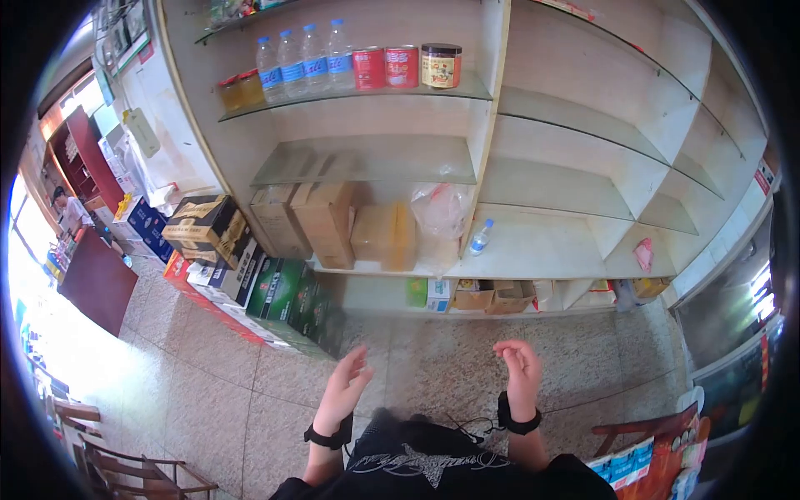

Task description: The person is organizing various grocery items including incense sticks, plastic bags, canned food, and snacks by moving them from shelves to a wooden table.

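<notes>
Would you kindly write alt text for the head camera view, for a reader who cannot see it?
Two empty hands, left hand and right hand, are raised open above a speckled floor, each with a black wrist band. Ahead stand mostly bare glass shelves; one holds water bottles and red cans, with cardboard boxes below.

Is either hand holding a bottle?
No, the left hand and right hand are both empty, raised above the floor.
</notes>
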The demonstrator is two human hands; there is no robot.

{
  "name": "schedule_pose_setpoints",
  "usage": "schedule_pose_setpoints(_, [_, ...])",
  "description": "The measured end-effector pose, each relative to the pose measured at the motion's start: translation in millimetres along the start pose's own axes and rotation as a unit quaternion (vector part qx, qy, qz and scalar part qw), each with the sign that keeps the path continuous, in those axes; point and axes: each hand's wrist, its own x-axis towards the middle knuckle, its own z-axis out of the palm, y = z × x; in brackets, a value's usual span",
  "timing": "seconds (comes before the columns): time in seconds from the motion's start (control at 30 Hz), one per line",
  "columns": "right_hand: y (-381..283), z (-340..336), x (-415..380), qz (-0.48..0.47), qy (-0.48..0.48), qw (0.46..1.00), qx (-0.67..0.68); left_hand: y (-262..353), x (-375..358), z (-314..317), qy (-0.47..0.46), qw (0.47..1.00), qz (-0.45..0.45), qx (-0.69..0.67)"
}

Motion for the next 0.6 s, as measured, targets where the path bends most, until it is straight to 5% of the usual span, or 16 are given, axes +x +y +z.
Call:
schedule_pose_setpoints(0.3, [38, 15, 74, 0.048, 0.072, 0.996, 0.011, -14, 133, -4, -0.03, 0.999, -0.013, -0.014])
schedule_pose_setpoints(0.6, [47, 83, 201, -0.009, 0.117, 0.993, 0.012, 29, 302, -36, -0.086, 0.991, 0.104, -0.01])
